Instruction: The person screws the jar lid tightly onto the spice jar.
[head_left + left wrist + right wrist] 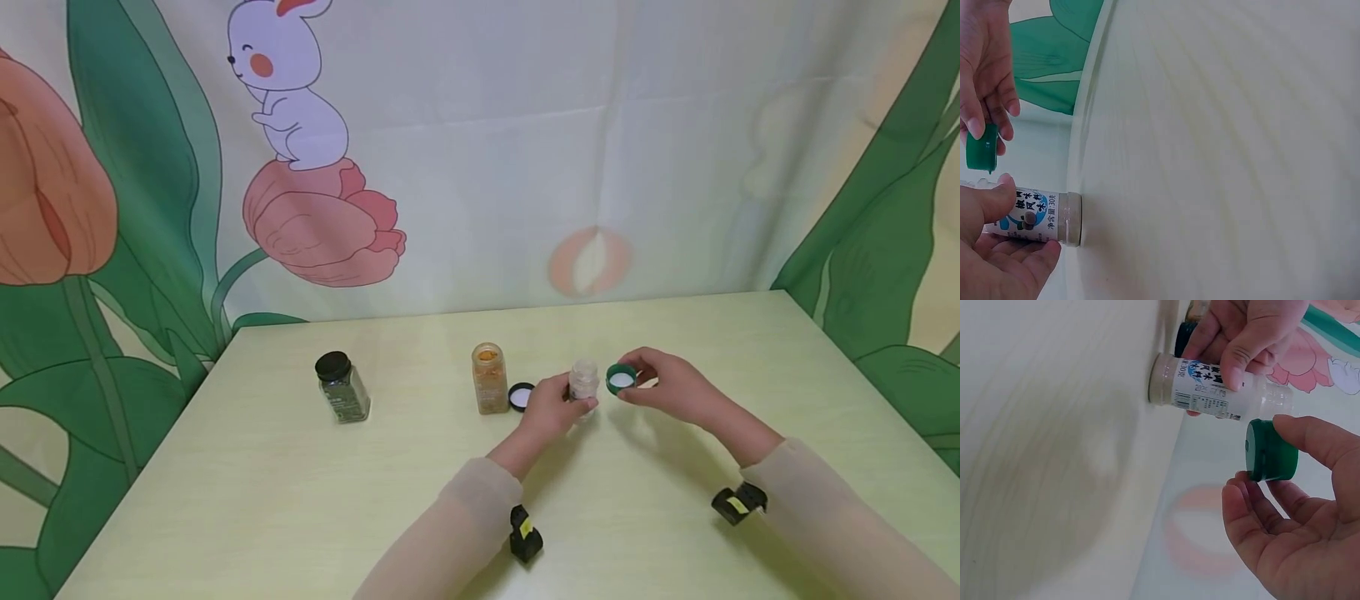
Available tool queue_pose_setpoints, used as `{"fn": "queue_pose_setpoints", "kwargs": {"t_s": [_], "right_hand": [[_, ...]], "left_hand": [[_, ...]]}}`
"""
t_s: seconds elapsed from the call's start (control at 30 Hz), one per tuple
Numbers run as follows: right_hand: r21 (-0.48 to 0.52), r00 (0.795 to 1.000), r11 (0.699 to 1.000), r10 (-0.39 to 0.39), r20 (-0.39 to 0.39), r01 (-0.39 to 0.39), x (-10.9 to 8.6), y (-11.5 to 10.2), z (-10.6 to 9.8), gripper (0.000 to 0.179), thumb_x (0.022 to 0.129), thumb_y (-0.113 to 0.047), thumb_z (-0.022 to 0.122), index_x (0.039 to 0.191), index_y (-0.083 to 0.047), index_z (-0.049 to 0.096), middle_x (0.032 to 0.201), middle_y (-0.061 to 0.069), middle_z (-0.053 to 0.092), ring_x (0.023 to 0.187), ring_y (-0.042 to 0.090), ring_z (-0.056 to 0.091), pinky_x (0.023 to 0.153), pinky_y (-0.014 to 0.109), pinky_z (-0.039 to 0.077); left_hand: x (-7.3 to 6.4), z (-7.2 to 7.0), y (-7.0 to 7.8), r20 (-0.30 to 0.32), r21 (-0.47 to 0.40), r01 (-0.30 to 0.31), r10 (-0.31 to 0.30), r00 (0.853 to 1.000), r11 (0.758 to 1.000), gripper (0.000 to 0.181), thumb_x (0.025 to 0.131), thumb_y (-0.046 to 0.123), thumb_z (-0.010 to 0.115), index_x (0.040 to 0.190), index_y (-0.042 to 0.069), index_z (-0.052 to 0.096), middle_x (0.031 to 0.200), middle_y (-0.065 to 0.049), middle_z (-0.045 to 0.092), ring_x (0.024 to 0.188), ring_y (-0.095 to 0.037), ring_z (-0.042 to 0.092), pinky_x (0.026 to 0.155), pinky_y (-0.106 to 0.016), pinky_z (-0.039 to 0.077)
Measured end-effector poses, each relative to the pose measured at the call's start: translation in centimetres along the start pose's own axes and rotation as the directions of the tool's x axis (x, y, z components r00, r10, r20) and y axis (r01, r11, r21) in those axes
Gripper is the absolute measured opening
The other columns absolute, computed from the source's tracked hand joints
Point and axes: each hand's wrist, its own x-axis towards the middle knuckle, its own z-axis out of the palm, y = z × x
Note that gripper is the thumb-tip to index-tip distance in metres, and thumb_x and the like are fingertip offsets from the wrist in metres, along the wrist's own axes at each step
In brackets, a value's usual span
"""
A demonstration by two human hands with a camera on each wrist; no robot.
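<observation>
My left hand (553, 407) grips a small clear seasoning bottle (583, 379) with a printed label, its mouth uncovered. In the left wrist view the bottle (1041, 215) shows pale powder near its base. Between thumb and fingers, my right hand (671, 385) pinches a green cap (621, 379), its white inner side toward the head camera. The cap (1271, 450) is apart from the bottle's neck, just beside it. Left of the left hand stands an uncapped jar (491, 383) of orange-brown seasoning. A black lid (521, 397) lies white side up between that jar and the hand, partly hidden.
A black-capped jar (343, 390) of green dried herbs stands farther left on the pale wooden table (262, 500). Behind the table's back edge hangs a printed cloth (480, 167) with a rabbit and tulips. Dark wrist cameras (526, 535) hang by both sleeves.
</observation>
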Motion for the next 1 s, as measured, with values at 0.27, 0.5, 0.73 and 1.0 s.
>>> {"fn": "queue_pose_setpoints", "kwargs": {"t_s": [0.27, 0.5, 0.73, 1.0], "right_hand": [[0.013, 0.999, 0.999, -0.043, -0.003, 0.043, -0.6, -1.4, 0.0, 0.04, 0.092, -0.015, 0.075, 0.126, 0.004, 0.062, 0.113, 0.019, 0.069, 0.104, 0.031, 0.065, 0.084, 0.039, 0.061], [0.022, 0.997, 0.997, -0.08, 0.008, 0.08, -1.0, -2.3, 0.3, 0.039, 0.092, -0.014, 0.076, 0.125, 0.002, 0.064, 0.113, 0.016, 0.07, 0.103, 0.028, 0.065, 0.081, 0.032, 0.059], [0.0, 0.994, 0.994, -0.108, 0.004, 0.108, -1.0, -2.4, 0.4, 0.039, 0.092, -0.013, 0.076, 0.125, 0.003, 0.064, 0.114, 0.017, 0.07, 0.103, 0.027, 0.065, 0.083, 0.03, 0.058], [-0.012, 0.992, 0.992, -0.122, 0.029, 0.123, -0.9, -3.0, 0.9, 0.04, 0.091, -0.015, 0.077, 0.125, 0.003, 0.066, 0.114, 0.016, 0.07, 0.101, 0.026, 0.065, 0.08, 0.029, 0.058]], "left_hand": [[-1.0, -0.8, -0.3, 0.032, -0.003, -0.011, 0.012, 0.999, 1.0, 0.031, 0.095, 0.01, 0.072, 0.121, -0.006, 0.068, 0.131, -0.023, 0.069, 0.13, -0.036, 0.063, 0.112, -0.048, 0.05], [-1.9, -1.3, -0.5, 0.07, -0.026, -0.022, 0.024, 0.997, 0.999, 0.034, 0.095, 0.007, 0.071, 0.124, -0.008, 0.066, 0.13, -0.024, 0.069, 0.13, -0.037, 0.063, 0.112, -0.049, 0.05], [-2.4, -1.9, -0.6, 0.093, -0.009, -0.019, 0.02, 0.995, 1.0, 0.036, 0.095, 0.009, 0.071, 0.127, -0.007, 0.066, 0.132, -0.023, 0.069, 0.13, -0.036, 0.063, 0.112, -0.048, 0.051], [-3.2, -2.6, -0.7, 0.113, 0.019, -0.036, 0.034, 0.993, 0.999, 0.035, 0.095, 0.009, 0.072, 0.125, -0.007, 0.067, 0.131, -0.024, 0.069, 0.128, -0.036, 0.064, 0.11, -0.046, 0.052]]}}
